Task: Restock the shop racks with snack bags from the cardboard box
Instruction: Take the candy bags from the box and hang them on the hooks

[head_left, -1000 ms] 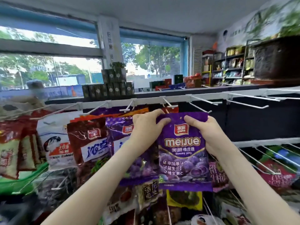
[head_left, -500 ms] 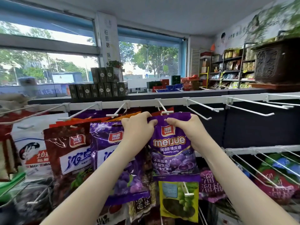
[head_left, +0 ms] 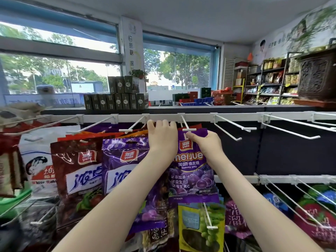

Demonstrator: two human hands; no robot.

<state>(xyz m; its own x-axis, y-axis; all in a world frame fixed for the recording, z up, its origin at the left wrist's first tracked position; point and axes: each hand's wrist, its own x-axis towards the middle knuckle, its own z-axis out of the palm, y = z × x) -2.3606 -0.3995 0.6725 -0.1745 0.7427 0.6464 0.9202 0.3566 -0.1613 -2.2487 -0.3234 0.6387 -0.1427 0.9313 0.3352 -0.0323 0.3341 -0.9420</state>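
Observation:
A purple gummy jelly bag (head_left: 192, 171) hangs in front of me at the top rack rail (head_left: 163, 117). Its punched top sits right at the tip of a white hook (head_left: 187, 126). My right hand (head_left: 205, 144) pinches the bag's top right corner just under the hook's crossbar. My left hand (head_left: 161, 137) grips the bag's top left edge, fingers curled up toward the rail. Another purple snack bag (head_left: 125, 166) and a brown one (head_left: 78, 170) hang on hooks to the left. No cardboard box is in view.
Bare white hooks (head_left: 234, 128) stick out along the top rail to the right, and more (head_left: 291, 200) on the lower rail. A green raisin bag (head_left: 200, 226) hangs below. Dark boxes (head_left: 118, 99) stand on the rack's top shelf. Shop shelving (head_left: 269, 82) lines the far right wall.
Both hands have raised the purple gummy bag from chest height up to the hook's tip. My left hand has risen toward the rail and my right has shifted to the bag's top corner.

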